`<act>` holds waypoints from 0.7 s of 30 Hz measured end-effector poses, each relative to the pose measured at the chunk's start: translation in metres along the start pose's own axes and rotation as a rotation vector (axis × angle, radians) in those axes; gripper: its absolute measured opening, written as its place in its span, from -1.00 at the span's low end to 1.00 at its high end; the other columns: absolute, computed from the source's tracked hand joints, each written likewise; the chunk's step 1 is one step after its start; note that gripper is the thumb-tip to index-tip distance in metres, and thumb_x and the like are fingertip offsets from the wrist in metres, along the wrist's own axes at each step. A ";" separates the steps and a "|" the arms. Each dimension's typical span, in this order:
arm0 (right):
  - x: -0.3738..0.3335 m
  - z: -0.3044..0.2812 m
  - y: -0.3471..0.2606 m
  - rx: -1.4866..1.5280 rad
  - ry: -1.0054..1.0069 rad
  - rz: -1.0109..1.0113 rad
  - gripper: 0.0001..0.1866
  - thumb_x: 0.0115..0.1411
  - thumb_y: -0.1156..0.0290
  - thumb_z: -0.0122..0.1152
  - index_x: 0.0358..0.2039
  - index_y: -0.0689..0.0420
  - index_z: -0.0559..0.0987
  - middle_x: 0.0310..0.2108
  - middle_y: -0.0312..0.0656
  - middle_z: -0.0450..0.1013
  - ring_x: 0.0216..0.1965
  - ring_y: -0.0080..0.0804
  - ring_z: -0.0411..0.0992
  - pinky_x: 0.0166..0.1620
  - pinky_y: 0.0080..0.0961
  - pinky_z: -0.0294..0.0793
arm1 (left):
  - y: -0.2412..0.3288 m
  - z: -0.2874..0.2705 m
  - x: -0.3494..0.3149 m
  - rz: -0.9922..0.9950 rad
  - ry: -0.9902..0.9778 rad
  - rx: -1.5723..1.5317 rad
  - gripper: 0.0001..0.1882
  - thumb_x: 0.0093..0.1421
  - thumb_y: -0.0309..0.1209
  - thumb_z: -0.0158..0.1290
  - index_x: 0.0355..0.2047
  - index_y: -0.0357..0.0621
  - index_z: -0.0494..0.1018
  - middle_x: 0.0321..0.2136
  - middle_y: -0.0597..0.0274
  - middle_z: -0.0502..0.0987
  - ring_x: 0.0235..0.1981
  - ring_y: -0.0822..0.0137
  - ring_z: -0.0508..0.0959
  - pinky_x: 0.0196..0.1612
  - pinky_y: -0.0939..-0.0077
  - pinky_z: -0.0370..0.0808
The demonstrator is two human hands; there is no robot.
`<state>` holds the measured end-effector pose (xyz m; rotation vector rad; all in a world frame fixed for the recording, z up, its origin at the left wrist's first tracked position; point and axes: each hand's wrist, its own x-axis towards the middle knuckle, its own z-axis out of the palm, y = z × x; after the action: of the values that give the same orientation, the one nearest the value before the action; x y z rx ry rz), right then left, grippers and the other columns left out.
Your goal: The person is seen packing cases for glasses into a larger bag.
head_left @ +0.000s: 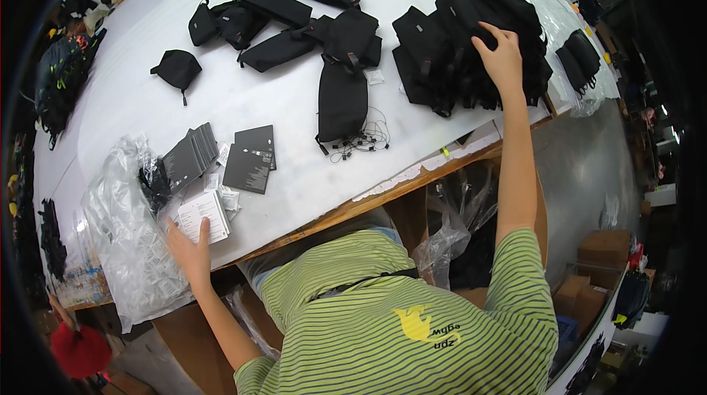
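Observation:
My left hand (190, 251) is at the near edge of a stack of white printed cards (200, 217). Its thumb and forefinger are spread apart, the tips touching or very near the stack. At the right of the table, my right hand (502, 60) reaches over a row of black fabric pouches (427, 37) standing close together. Its thumb and forefinger are curved but apart, against a pouch; the other fingers are partly hidden. Beside the white cards lie a fanned stack of dark grey cards (190, 158) and a few loose grey cards (249, 166).
More black pouches (342, 100) lie across the middle and back of the white table (294, 203). Thin black strings (368, 137) with small tags are tangled near the front edge. A clear plastic bag (132, 247) sits at the left. Cardboard boxes (604, 247) stand right.

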<state>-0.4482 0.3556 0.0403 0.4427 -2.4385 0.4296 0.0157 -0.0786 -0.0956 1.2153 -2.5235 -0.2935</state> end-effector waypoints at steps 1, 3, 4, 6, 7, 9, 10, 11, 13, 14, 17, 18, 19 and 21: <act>-0.001 -0.001 -0.011 0.007 -0.011 -0.010 -0.63 0.09 0.21 0.24 -0.05 -0.11 0.56 -0.14 -0.15 0.33 -0.31 -0.24 0.51 -0.21 -0.37 0.49 | 0.001 0.000 -0.001 -0.015 -0.003 0.006 -0.21 0.15 -0.01 0.08 0.19 -0.37 0.15 0.05 -0.22 0.30 0.08 -0.12 0.29 0.16 0.11 0.16; -0.020 -0.020 -0.052 0.022 0.074 0.109 -0.67 0.11 0.24 0.19 -0.07 -0.09 0.54 -0.12 -0.16 0.30 -0.20 -0.15 0.47 -0.17 -0.31 0.48 | 0.005 -0.005 -0.006 -0.050 -0.123 -0.068 -0.24 0.16 -0.01 0.07 0.16 -0.37 0.19 0.05 -0.19 0.31 0.06 -0.11 0.30 0.14 0.12 0.18; -0.030 -0.023 -0.063 0.151 0.056 0.077 -0.70 0.11 0.26 0.19 -0.10 -0.09 0.54 -0.15 -0.16 0.30 -0.23 -0.13 0.47 -0.18 -0.34 0.48 | 0.006 -0.006 -0.008 -0.059 -0.132 -0.057 -0.24 0.16 -0.01 0.07 0.16 -0.37 0.19 0.05 -0.19 0.31 0.06 -0.11 0.30 0.14 0.12 0.18; -0.056 -0.015 -0.083 0.289 -0.168 -0.036 -0.77 0.06 0.28 0.23 -0.21 -0.10 0.57 -0.28 -0.22 0.36 -0.28 -0.20 0.45 -0.21 -0.35 0.46 | 0.011 -0.007 -0.007 0.040 0.041 -0.020 -0.31 0.16 -0.04 0.07 0.11 -0.35 0.27 0.02 -0.13 0.34 0.03 -0.08 0.32 0.12 0.15 0.22; -0.071 -0.009 -0.091 0.363 -0.347 -0.069 -0.80 0.04 0.29 0.25 -0.27 -0.08 0.59 -0.34 -0.25 0.37 -0.30 -0.24 0.45 -0.22 -0.36 0.44 | 0.012 -0.008 -0.008 0.033 0.037 -0.010 -0.31 0.16 -0.04 0.07 0.11 -0.35 0.27 0.02 -0.13 0.34 0.03 -0.08 0.32 0.12 0.15 0.22; -0.106 0.010 -0.099 0.383 -0.616 -0.182 -0.87 0.02 0.30 0.27 -0.38 -0.05 0.58 -0.43 -0.28 0.38 -0.35 -0.30 0.44 -0.27 -0.37 0.43 | 0.018 -0.010 -0.007 0.113 0.188 0.104 -0.40 0.13 -0.12 0.13 0.04 -0.33 0.32 -0.01 -0.07 0.37 -0.01 -0.03 0.35 0.08 0.19 0.25; -0.119 0.021 -0.100 0.347 -0.666 -0.187 -0.87 0.01 0.31 0.28 -0.38 -0.04 0.58 -0.44 -0.29 0.38 -0.37 -0.31 0.44 -0.29 -0.37 0.42 | 0.017 -0.012 -0.006 0.111 0.181 0.107 -0.40 0.13 -0.12 0.13 0.04 -0.33 0.32 -0.01 -0.07 0.37 -0.01 -0.03 0.35 0.08 0.19 0.25; -0.129 0.030 -0.101 0.311 -0.715 -0.191 -0.87 0.00 0.31 0.28 -0.39 -0.03 0.57 -0.45 -0.29 0.38 -0.39 -0.31 0.44 -0.31 -0.37 0.42 | 0.015 -0.015 -0.003 0.075 0.149 0.101 -0.41 0.10 -0.15 0.17 0.01 -0.33 0.34 -0.04 -0.03 0.38 -0.01 -0.03 0.35 0.08 0.22 0.26; -0.137 0.044 -0.101 0.254 -0.728 -0.110 -0.86 0.00 0.34 0.27 -0.38 -0.03 0.56 -0.47 -0.29 0.37 -0.40 -0.30 0.45 -0.33 -0.35 0.41 | 0.017 -0.021 0.000 0.036 0.114 0.099 -0.43 0.07 -0.18 0.21 -0.02 -0.32 0.37 -0.06 0.01 0.39 -0.02 -0.02 0.35 0.07 0.25 0.27; -0.140 0.052 -0.099 0.250 -0.650 -0.102 -0.86 0.00 0.36 0.27 -0.37 -0.03 0.56 -0.47 -0.28 0.36 -0.41 -0.28 0.44 -0.34 -0.36 0.40 | 0.020 -0.026 0.002 -0.022 0.040 0.055 -0.43 0.07 -0.23 0.22 0.00 -0.34 0.35 -0.09 0.01 0.41 -0.04 0.01 0.37 0.06 0.28 0.29; -0.137 0.069 -0.091 0.283 -0.579 -0.227 -0.87 0.01 0.40 0.25 -0.37 -0.01 0.55 -0.48 -0.27 0.35 -0.42 -0.26 0.43 -0.36 -0.36 0.39 | 0.013 -0.026 0.001 -0.113 -0.033 -0.163 -0.43 0.08 -0.30 0.22 0.02 -0.39 0.33 -0.11 0.00 0.45 -0.07 0.12 0.43 0.03 0.37 0.32; -0.134 0.073 -0.088 0.317 -0.582 -0.361 -0.88 0.02 0.41 0.24 -0.37 -0.01 0.55 -0.48 -0.27 0.36 -0.43 -0.25 0.44 -0.37 -0.35 0.39 | 0.009 -0.025 0.001 -0.144 -0.032 -0.337 -0.43 0.09 -0.33 0.21 0.03 -0.41 0.31 -0.12 -0.01 0.47 -0.09 0.18 0.46 0.02 0.42 0.34; -0.130 0.075 -0.086 0.319 -0.584 -0.362 -0.88 0.02 0.41 0.24 -0.37 -0.01 0.55 -0.48 -0.27 0.36 -0.43 -0.25 0.44 -0.37 -0.35 0.39 | 0.007 -0.024 0.000 -0.146 -0.031 -0.335 -0.43 0.09 -0.33 0.21 0.03 -0.41 0.31 -0.12 -0.01 0.47 -0.09 0.18 0.46 0.02 0.42 0.34; -0.120 0.075 -0.083 0.244 -0.625 -0.493 -0.89 0.02 0.43 0.24 -0.39 0.04 0.53 -0.48 -0.27 0.35 -0.45 -0.24 0.43 -0.38 -0.35 0.38 | 0.004 -0.023 -0.002 -0.152 -0.005 -0.577 -0.47 0.09 -0.36 0.21 -0.02 -0.44 0.32 -0.17 -0.03 0.50 -0.12 0.18 0.49 -0.01 0.41 0.36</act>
<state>-0.3624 0.2759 -0.0752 1.4257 -2.7220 0.4132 0.0225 -0.0750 -0.0734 1.1535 -2.1183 -0.9799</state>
